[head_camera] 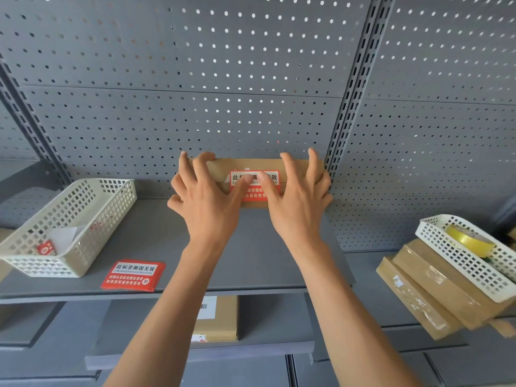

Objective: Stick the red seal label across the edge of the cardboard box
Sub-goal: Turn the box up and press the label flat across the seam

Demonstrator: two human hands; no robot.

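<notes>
A flat cardboard box (252,165) lies at the back of the grey shelf (156,241), against the pegboard wall. A red seal label (272,178) with white print lies across the box's front edge. My left hand (208,196) and my right hand (297,196) grip the box from both sides, fingers curled over its far edge. Both thumbs press on the label near its middle. My hands hide most of the box's front face.
A stack of red labels (133,275) lies near the shelf's front. A beige mesh basket (69,227) stands at left. At right, a white basket (469,255) with a yellow tape roll (469,240) rests on stacked parcels (430,291). Another box (216,318) sits one shelf below.
</notes>
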